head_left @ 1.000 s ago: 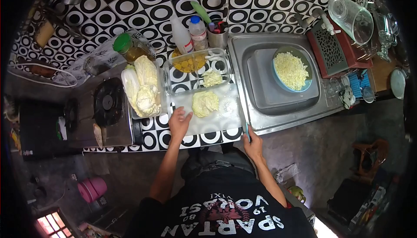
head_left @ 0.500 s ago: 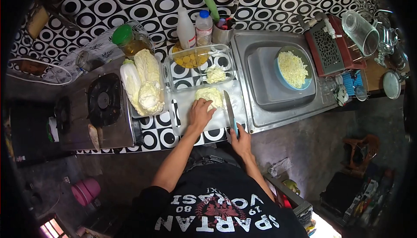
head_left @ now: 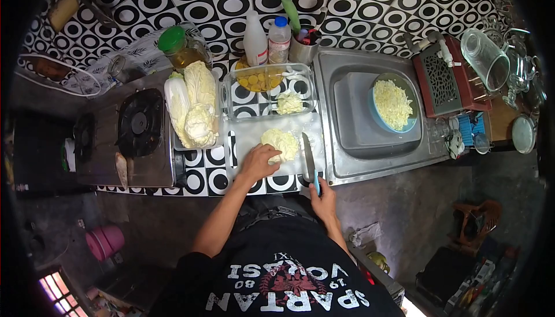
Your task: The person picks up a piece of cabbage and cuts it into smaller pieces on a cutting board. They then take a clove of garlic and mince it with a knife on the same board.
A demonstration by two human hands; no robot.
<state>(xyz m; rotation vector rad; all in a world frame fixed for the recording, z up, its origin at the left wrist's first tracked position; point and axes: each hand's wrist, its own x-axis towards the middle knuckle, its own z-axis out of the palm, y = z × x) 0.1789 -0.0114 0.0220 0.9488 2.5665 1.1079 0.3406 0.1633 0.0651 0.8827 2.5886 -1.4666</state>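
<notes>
A pale yellow-green piece of cabbage [head_left: 280,144] lies on the translucent white cutting board [head_left: 248,138]. My left hand [head_left: 260,162] rests against its near left side, fingers curled over the edge. In my right hand [head_left: 324,200] is a knife [head_left: 309,156], gripped by its light blue handle. The blade lies just right of the cabbage, apart from it, pointing away from me. Behind the board stands a clear divided container [head_left: 228,100] with some cabbage [head_left: 289,102] in its right part.
Whole napa cabbages [head_left: 196,106] fill a tray on the left, beside the stove [head_left: 147,169]. A blue bowl [head_left: 378,117] of chopped cabbage stands in the sink [head_left: 329,126] on the right. Bottles [head_left: 254,39] and a metal utensil cup [head_left: 303,51] line the wall.
The cabbage piece and my left hand have shifted slightly toward me, with the hand now more to its left side. The knife has also come a little nearer my body. The view has tilted slightly.
</notes>
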